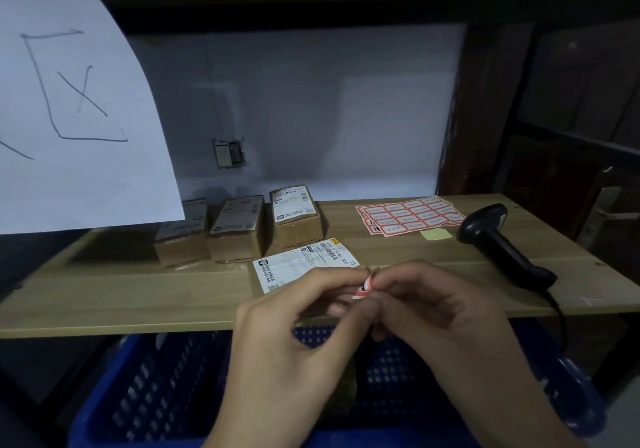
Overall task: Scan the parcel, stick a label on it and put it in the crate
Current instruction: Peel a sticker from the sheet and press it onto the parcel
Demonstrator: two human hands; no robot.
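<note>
Three boxes (239,229) stand in a row on the table (104,285). The left hand (294,337) and right hand (440,323) pinch one small label (363,286) together, just over the parcel (298,267). The scanner (498,240) lies to the right. The blue crate (156,388) sits below.

Label (364,286) between 2 hands' fingertips (349,283)

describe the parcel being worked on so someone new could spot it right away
On the wooden shelf, find the parcel at the front edge, just behind both hands. Unlike the three boxes lined up behind it, it lies apart, its white shipping label facing up.
</note>
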